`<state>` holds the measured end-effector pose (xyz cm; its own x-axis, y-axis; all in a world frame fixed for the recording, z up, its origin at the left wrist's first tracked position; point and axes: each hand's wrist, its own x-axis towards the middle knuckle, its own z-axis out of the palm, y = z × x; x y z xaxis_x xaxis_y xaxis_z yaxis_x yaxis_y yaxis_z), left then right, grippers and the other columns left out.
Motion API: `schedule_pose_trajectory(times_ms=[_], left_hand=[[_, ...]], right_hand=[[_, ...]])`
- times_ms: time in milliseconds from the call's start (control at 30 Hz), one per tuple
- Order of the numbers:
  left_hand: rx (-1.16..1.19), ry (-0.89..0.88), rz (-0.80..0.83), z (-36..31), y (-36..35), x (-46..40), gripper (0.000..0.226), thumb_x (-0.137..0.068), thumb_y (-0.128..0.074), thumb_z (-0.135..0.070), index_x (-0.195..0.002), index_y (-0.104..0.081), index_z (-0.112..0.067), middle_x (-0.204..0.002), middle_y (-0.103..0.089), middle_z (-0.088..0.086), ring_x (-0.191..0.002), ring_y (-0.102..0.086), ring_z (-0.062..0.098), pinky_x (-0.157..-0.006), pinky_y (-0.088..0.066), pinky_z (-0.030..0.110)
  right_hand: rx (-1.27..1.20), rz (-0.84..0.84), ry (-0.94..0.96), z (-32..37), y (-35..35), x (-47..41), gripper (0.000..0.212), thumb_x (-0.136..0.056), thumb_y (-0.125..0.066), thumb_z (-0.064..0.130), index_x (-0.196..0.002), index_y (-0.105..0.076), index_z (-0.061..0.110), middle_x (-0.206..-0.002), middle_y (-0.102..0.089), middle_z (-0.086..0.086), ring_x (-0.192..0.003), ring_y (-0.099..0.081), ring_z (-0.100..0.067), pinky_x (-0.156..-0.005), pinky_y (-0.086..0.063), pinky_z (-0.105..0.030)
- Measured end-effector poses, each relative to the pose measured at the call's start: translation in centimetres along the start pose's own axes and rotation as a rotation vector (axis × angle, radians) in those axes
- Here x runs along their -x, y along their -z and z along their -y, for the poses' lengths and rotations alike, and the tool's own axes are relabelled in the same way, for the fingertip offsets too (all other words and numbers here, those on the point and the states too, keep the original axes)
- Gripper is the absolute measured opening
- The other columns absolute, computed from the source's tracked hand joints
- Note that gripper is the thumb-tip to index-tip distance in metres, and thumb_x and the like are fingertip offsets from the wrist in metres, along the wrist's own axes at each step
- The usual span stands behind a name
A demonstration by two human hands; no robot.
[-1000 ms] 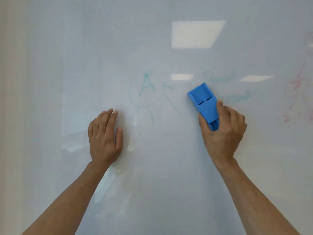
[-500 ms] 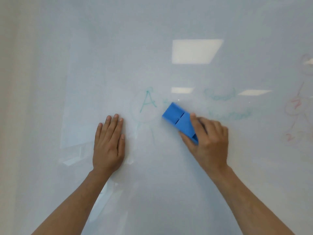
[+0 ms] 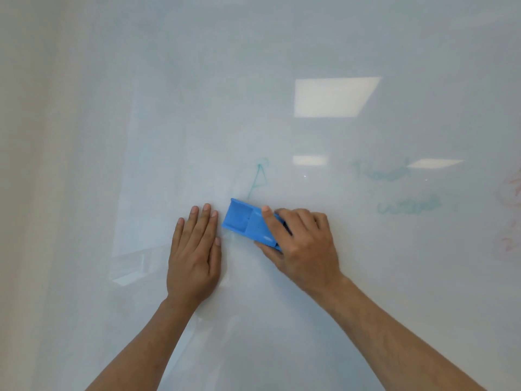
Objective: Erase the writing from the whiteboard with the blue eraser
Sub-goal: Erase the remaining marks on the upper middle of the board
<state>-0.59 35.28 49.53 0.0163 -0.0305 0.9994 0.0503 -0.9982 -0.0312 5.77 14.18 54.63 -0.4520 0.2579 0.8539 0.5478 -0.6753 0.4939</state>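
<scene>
Now blue eraser (image 3: 248,221) under right fingers (image 3: 270,218)

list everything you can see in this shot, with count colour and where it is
whiteboard: one, white, fills the view
eraser: one, blue, on the board at centre, gripped at its right end
letter A: one, teal, partly wiped, just above the eraser
faded words: two lines, teal, smeared and unreadable, right of centre
red marks: faint scribbles at the right edge
light reflections: three, white, upper right of the board
left hand: flat on the board, beside the eraser
right hand: grips the eraser
</scene>
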Motion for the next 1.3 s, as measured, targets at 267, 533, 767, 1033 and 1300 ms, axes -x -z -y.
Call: schedule_pose_trajectory(times_ms=[267, 533, 767, 1033, 1300], left_hand=[[0.006, 0.007, 0.002, 0.1, -0.2, 0.1, 0.050, -0.103, -0.027, -0.026, -0.150, -0.032, -0.010, -0.159, -0.029, 0.004, -0.150, -0.021, 0.022, -0.122, -0.017, 0.047], [0.005, -0.001, -0.006, 0.2, -0.2, 0.2, 0.050, -0.102, -0.030, -0.024, -0.150, -0.033, -0.009, -0.158, -0.030, 0.005, -0.149, -0.022, 0.022, -0.121, -0.018, 0.047], [-0.002, 0.006, 0.012, 0.1, -0.1, 0.2, 0.050, -0.102, -0.030, -0.023, -0.150, -0.033, -0.009, -0.158, -0.030, 0.005, -0.149, -0.021, 0.023, -0.121, -0.018, 0.047], [-0.001, 0.012, 0.021, 0.4, -0.3, 0.3, 0.050, -0.104, -0.027, -0.024, -0.152, -0.030, -0.010, -0.160, -0.027, 0.003, -0.150, -0.018, 0.021, -0.123, -0.014, 0.045], [0.000, 0.008, 0.008, 0.3, -0.2, 0.4, 0.050, -0.102, -0.029, -0.023, -0.151, -0.031, -0.008, -0.159, -0.029, 0.005, -0.150, -0.020, 0.021, -0.122, -0.017, 0.046]], right_hand=[[0.074, -0.038, -0.514, -7.7, 0.1, -6.6, 0.057, -0.086, -0.072, 0.044, -0.129, -0.062, 0.008, -0.104, -0.066, -0.015, -0.091, -0.058, -0.037, -0.072, -0.043, -0.044], [-0.031, 0.074, -0.072, -0.4, -1.1, -4.8, 0.056, -0.080, -0.077, 0.042, -0.123, -0.067, 0.007, -0.099, -0.068, -0.010, -0.084, -0.062, -0.031, -0.069, -0.048, -0.039], [-0.029, 0.060, -0.130, -4.8, -0.7, -7.1, 0.058, -0.080, -0.078, 0.039, -0.126, -0.065, 0.007, -0.103, -0.069, -0.014, -0.089, -0.063, -0.036, -0.072, -0.046, -0.042], [-0.101, 0.117, -0.251, -1.6, -0.9, -7.6, 0.059, -0.080, -0.077, 0.037, -0.128, -0.063, 0.005, -0.103, -0.066, -0.016, -0.091, -0.060, -0.038, -0.073, -0.046, -0.045], [-0.075, 0.157, -0.064, -1.4, -1.2, -7.4, 0.059, -0.080, -0.077, 0.040, -0.128, -0.064, 0.008, -0.103, -0.068, -0.012, -0.090, -0.062, -0.034, -0.073, -0.047, -0.043]])
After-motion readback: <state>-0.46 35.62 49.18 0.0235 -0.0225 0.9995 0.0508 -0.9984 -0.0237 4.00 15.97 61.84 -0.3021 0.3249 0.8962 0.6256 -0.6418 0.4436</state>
